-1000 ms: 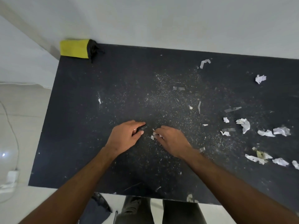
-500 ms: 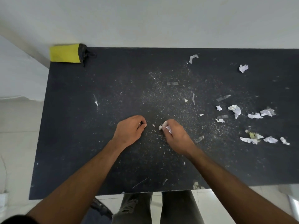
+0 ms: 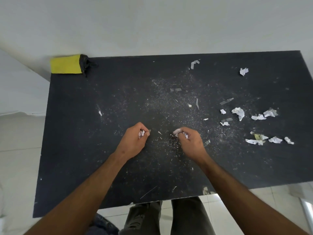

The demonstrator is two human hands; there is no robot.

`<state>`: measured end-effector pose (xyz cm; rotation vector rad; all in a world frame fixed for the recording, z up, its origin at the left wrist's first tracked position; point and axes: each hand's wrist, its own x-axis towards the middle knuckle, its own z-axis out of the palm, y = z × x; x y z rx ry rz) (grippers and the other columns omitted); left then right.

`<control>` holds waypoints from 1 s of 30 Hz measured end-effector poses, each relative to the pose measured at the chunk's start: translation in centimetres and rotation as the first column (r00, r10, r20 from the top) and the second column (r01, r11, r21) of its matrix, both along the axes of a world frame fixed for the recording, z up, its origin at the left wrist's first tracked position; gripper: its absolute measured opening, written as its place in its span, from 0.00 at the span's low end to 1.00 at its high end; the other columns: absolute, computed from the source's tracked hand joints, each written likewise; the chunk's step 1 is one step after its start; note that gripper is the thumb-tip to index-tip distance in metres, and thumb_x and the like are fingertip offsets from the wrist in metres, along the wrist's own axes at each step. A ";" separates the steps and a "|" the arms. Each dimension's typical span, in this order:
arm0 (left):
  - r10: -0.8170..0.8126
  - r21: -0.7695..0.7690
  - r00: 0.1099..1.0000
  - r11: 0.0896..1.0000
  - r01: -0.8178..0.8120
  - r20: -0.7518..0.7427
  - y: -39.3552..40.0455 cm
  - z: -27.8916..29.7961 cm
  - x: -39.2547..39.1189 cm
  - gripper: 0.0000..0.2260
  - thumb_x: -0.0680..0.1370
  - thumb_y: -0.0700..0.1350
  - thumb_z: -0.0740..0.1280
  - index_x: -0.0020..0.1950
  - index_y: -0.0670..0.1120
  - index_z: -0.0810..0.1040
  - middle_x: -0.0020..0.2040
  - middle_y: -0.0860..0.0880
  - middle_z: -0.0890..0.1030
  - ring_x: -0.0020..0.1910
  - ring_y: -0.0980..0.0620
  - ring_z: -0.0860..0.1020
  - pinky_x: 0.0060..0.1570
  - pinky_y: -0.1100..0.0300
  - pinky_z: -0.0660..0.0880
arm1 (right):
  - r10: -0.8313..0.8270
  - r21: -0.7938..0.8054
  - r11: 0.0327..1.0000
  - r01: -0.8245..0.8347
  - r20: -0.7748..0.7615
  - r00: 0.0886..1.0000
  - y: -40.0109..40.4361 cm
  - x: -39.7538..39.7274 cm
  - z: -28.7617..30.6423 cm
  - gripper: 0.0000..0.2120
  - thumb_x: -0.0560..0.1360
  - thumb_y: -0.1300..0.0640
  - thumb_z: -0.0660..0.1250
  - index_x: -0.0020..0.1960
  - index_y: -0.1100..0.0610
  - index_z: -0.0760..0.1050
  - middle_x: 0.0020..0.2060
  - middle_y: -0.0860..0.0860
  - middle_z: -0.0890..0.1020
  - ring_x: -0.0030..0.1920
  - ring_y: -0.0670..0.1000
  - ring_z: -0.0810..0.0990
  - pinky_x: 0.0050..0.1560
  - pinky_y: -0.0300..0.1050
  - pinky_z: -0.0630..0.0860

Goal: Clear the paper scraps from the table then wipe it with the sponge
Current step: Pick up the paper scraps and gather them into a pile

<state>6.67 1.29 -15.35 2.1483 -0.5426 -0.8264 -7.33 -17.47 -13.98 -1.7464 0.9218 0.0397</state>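
Observation:
On the black table [image 3: 84,150] my left hand [image 3: 133,143] is curled round small white paper scraps [image 3: 141,133] near the middle. My right hand [image 3: 190,143], a little to its right, grips more white scraps [image 3: 177,131]. One tiny scrap [image 3: 159,132] lies between the hands. Several crumpled scraps [image 3: 238,112] lie scattered at the right, with one piece [image 3: 243,71] and a strip [image 3: 194,63] near the far edge. A small scrap [image 3: 100,113] lies at the left. The yellow sponge [image 3: 66,64] with a dark scouring side sits at the far left corner.
Fine white dust and specks cover the table's middle [image 3: 169,106]. A grey wall [image 3: 152,22] runs along the far edge. Pale tiled floor [image 3: 17,150] shows left of the table, and my legs [image 3: 169,217] stand at the near edge.
Both hands have drawn slightly apart and closed round the scraps they were picking at. The camera view has shifted, showing more of the table's right side.

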 end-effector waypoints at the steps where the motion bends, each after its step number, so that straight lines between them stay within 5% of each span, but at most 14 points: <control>1: 0.007 -0.008 1.000 1.000 -0.007 -0.007 -0.4 0.1 -0.1 0.03 0.82 0.46 0.67 0.48 0.50 0.77 0.46 0.56 0.82 0.45 0.57 0.80 0.40 0.61 0.77 | -0.019 -0.006 1.000 0.019 -0.018 1.000 -0.3 0.0 0.1 0.11 0.81 0.61 0.60 0.48 0.54 0.81 0.28 0.51 0.77 0.22 0.40 0.65 0.24 0.35 0.62; 5: -0.014 -0.061 0.997 0.998 0.009 -0.072 -2.7 0.4 -0.2 0.06 0.81 0.44 0.68 0.56 0.54 0.76 0.47 0.56 0.83 0.40 0.55 0.79 0.40 0.58 0.77 | -0.112 -0.055 0.993 0.109 -0.050 0.992 -2.1 -0.4 0.1 0.12 0.79 0.57 0.60 0.41 0.55 0.79 0.30 0.58 0.75 0.32 0.46 0.71 0.33 0.43 0.67; 8: -0.053 -0.080 0.994 0.996 0.046 -0.098 -5.0 0.6 -0.5 0.11 0.82 0.41 0.65 0.61 0.54 0.78 0.47 0.54 0.84 0.33 0.56 0.77 0.37 0.56 0.76 | -0.145 -0.080 0.987 0.140 -0.054 0.988 -3.9 -1.1 -0.2 0.13 0.79 0.55 0.62 0.36 0.54 0.73 0.28 0.49 0.71 0.29 0.44 0.67 0.31 0.42 0.65; 11: -0.055 -0.070 0.991 0.996 0.047 -0.119 -7.6 0.6 -1.1 0.07 0.82 0.44 0.65 0.53 0.54 0.82 0.43 0.48 0.84 0.35 0.47 0.78 0.37 0.51 0.78 | -0.136 -0.090 0.987 0.131 -0.048 0.990 -6.1 -2.2 -0.5 0.14 0.80 0.49 0.64 0.39 0.54 0.74 0.29 0.45 0.73 0.28 0.43 0.69 0.30 0.40 0.67; 13: -0.058 -0.048 0.992 0.997 0.052 -0.114 -9.4 0.6 -1.7 0.02 0.82 0.47 0.68 0.51 0.53 0.81 0.42 0.48 0.84 0.32 0.54 0.76 0.35 0.54 0.76 | -0.123 -0.109 0.987 0.118 -0.046 0.991 -7.9 -3.0 -0.8 0.14 0.80 0.46 0.66 0.39 0.53 0.74 0.29 0.44 0.76 0.28 0.42 0.70 0.30 0.37 0.69; 18: -0.033 -0.018 0.998 0.999 0.032 -0.045 -13.3 0.5 -3.2 0.09 0.79 0.52 0.72 0.43 0.49 0.78 0.37 0.47 0.81 0.30 0.57 0.73 0.32 0.58 0.73 | -0.092 -0.308 0.950 0.058 -0.099 0.991 -13.1 -5.6 -1.2 0.06 0.82 0.56 0.64 0.51 0.55 0.79 0.42 0.49 0.83 0.40 0.45 0.79 0.42 0.34 0.74; 23: 0.000 0.040 0.999 0.999 0.002 -0.039 -16.1 0.1 -4.5 0.06 0.78 0.48 0.74 0.44 0.50 0.79 0.37 0.51 0.83 0.33 0.51 0.82 0.31 0.55 0.77 | -0.003 -0.498 0.865 -0.060 -0.124 0.992 -17.4 -8.0 -2.0 0.12 0.82 0.56 0.63 0.62 0.59 0.80 0.57 0.55 0.84 0.57 0.55 0.82 0.58 0.47 0.77; 26: 0.015 0.033 0.996 0.999 -0.012 -0.092 -17.3 -0.2 -5.0 0.04 0.78 0.43 0.73 0.49 0.50 0.80 0.42 0.52 0.84 0.32 0.55 0.84 0.33 0.60 0.76 | 0.137 -0.541 0.815 -0.209 -0.172 0.976 -18.5 -8.5 -2.9 0.13 0.81 0.56 0.65 0.63 0.59 0.79 0.53 0.58 0.84 0.52 0.58 0.82 0.53 0.51 0.78; 30: -0.069 0.036 0.992 0.997 0.073 -0.108 -18.2 -0.4 -5.6 0.07 0.81 0.40 0.67 0.55 0.52 0.79 0.45 0.56 0.86 0.33 0.58 0.83 0.32 0.67 0.74 | 0.230 -0.565 0.772 -0.290 -0.176 0.957 -19.1 -8.4 -3.4 0.09 0.83 0.54 0.61 0.53 0.57 0.78 0.43 0.53 0.79 0.42 0.55 0.78 0.42 0.53 0.78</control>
